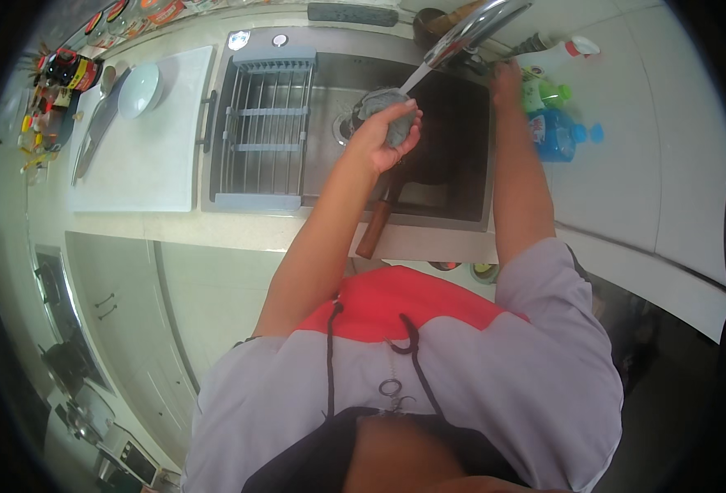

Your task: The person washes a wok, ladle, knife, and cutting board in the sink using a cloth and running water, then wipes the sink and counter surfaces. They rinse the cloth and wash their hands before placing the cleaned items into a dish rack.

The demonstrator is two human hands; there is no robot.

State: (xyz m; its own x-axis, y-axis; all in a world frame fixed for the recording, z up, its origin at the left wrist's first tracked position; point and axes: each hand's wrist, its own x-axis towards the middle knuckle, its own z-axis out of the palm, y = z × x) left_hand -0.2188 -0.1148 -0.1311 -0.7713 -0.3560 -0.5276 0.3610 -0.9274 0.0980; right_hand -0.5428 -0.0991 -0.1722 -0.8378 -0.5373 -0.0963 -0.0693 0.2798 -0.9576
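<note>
My left hand (393,138) is closed around a wet grey cloth (398,117) under the chrome faucet (461,37), from which water runs onto it. Below it, a dark pan (440,135) with a wooden handle (375,229) lies in the steel sink (329,166), its handle reaching over the front edge. My right hand (507,77) reaches to the back right corner by the faucet base, beside several bottles; its fingers are blurred, and whether it holds anything cannot be made out.
A wire drying rack (266,129) spans the sink's left part. Further left, a white cutting board (153,163) bears a bowl (140,90) and a knife (101,126). A blue bottle (554,135) and a spray bottle (557,55) stand right of the sink.
</note>
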